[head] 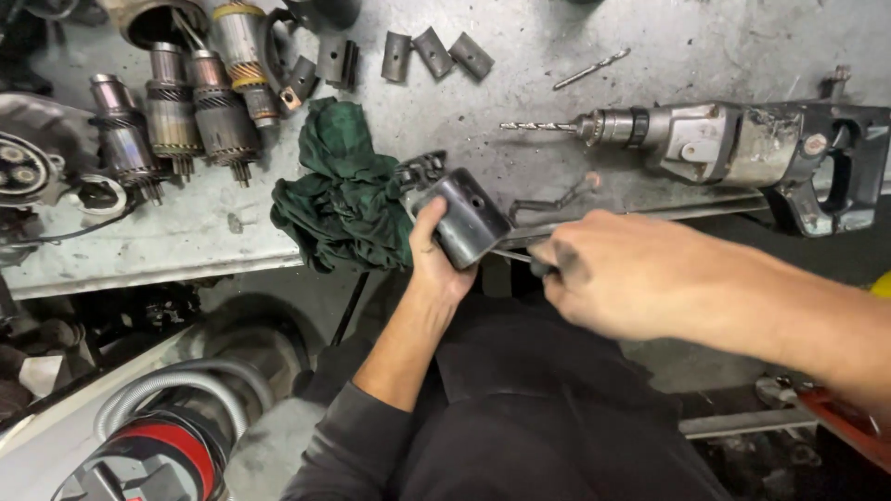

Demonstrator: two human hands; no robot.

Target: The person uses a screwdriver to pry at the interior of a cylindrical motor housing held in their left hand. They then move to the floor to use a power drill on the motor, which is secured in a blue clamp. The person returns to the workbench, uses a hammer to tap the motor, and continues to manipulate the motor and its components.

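A scuffed grey metal workbench point(520, 148) fills the upper frame. At centre, the left hand point(434, 264) wraps closed fingers around a dark metal cylinder point(469, 223) beside a green rag point(343, 190). The right hand point(617, 274) pinches a thin tool point(515, 256) whose tip meets the cylinder. An electric drill point(724, 144) lies upper right.

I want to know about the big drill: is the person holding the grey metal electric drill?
No, the grey metal electric drill lies alone on the workbench, while the left hand grips a dark metal cylinder housing.
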